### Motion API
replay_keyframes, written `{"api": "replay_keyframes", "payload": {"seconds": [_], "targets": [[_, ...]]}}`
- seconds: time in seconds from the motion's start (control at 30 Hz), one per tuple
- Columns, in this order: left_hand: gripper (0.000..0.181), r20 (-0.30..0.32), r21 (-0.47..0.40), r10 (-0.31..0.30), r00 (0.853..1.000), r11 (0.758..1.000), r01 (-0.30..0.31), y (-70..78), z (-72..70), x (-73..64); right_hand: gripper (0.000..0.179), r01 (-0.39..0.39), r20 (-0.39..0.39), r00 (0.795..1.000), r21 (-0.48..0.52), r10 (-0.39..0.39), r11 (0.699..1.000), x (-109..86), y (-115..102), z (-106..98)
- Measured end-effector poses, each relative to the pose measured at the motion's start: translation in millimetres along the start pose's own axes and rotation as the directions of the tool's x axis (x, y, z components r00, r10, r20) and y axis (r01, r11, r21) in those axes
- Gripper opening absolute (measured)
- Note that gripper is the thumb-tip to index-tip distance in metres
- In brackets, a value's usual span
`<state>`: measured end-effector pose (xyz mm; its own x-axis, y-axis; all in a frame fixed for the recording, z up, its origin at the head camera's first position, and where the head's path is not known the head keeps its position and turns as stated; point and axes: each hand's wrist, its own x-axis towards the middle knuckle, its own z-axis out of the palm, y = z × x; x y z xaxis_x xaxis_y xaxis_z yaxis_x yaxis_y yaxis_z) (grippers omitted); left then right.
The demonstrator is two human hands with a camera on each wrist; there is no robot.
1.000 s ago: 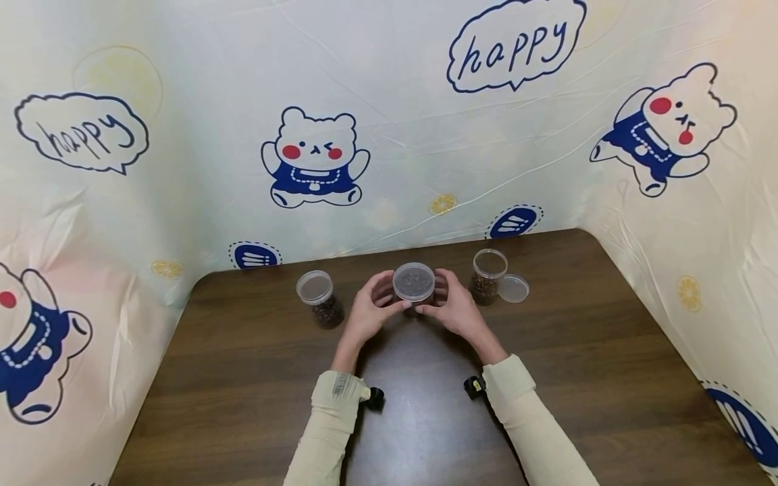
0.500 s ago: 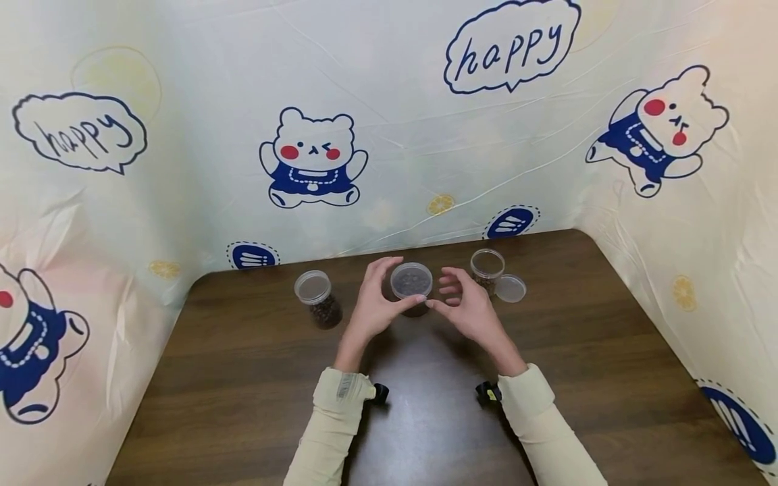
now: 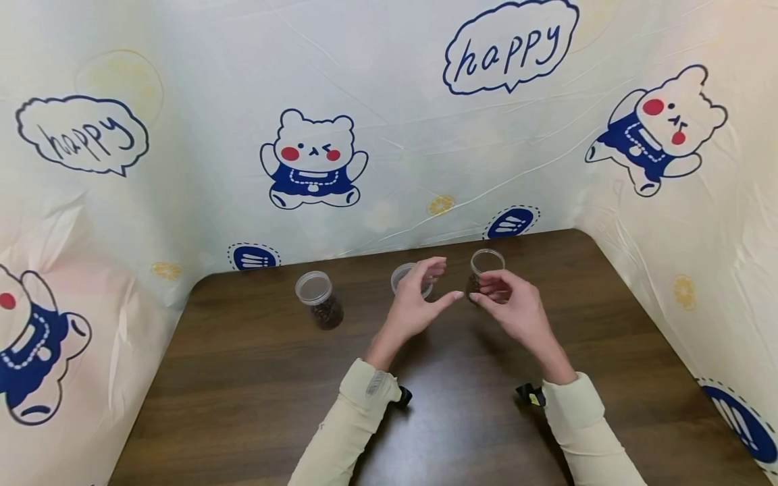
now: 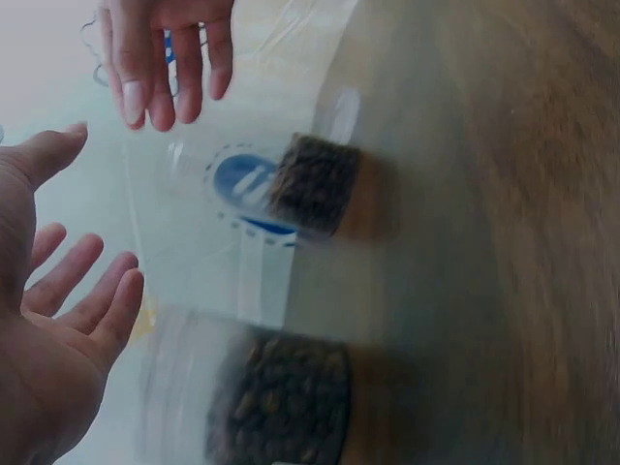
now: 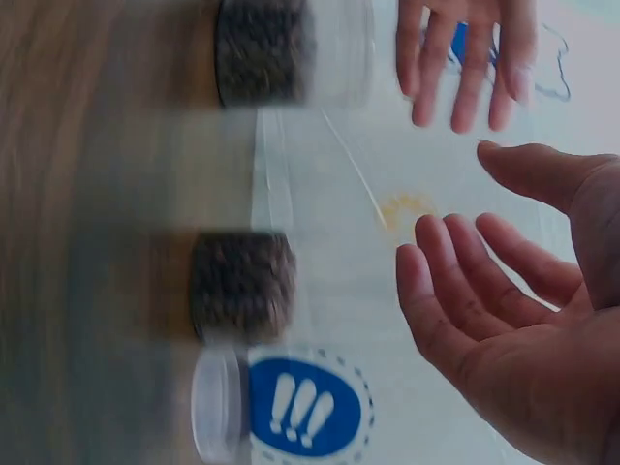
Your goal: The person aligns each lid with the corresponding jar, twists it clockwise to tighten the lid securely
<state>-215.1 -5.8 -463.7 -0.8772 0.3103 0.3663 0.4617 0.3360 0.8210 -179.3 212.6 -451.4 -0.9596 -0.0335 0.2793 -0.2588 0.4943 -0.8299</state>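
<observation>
My left hand [image 3: 419, 297] is raised in front of the middle jar, fingers spread and nothing in its grasp. That middle jar [image 3: 401, 275] wears its clear lid and is partly hidden behind the hand; dark brown beans [image 4: 281, 402] show inside it in the left wrist view. My right hand [image 3: 519, 304] hovers before the lidless right jar [image 3: 488, 258], fingers loosely bent and holding nothing. In the right wrist view, dark beans [image 5: 242, 286] fill the lower part of this jar. Its clear lid [image 5: 218, 405] lies beside it, hidden by my hand in the head view.
A third clear jar [image 3: 319, 300], lidded and partly filled with dark beans, stands at the left on the brown wooden table [image 3: 243, 405]. A printed curtain [image 3: 389, 135] hangs right behind the table's back edge and along its sides.
Both hands have let go of the middle jar and moved right. The right hand now overlaps the lidless jar, and the left hand covers part of the middle one. The jars stay in place.
</observation>
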Motion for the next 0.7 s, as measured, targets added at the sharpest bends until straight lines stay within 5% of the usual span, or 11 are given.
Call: {"api": "replay_keyframes", "payload": {"seconds": [0.33, 0.7], "targets": [[0.075, 0.053, 0.039, -0.067, 0.996, 0.997, 0.065, -0.7, 37.0, 15.7, 0.05, -0.16, 0.051, 0.984, -0.134, 0.168, 0.978, 0.9, 19.8, -41.0], [0.09, 0.046, 0.125, -0.165, 0.985, 0.98, 0.158, 0.6, 66.8, 27.4, 0.068, -0.27, 0.147, 0.941, -0.217, 0.305, 0.938, 16.3, 50.4, -46.4]]}}
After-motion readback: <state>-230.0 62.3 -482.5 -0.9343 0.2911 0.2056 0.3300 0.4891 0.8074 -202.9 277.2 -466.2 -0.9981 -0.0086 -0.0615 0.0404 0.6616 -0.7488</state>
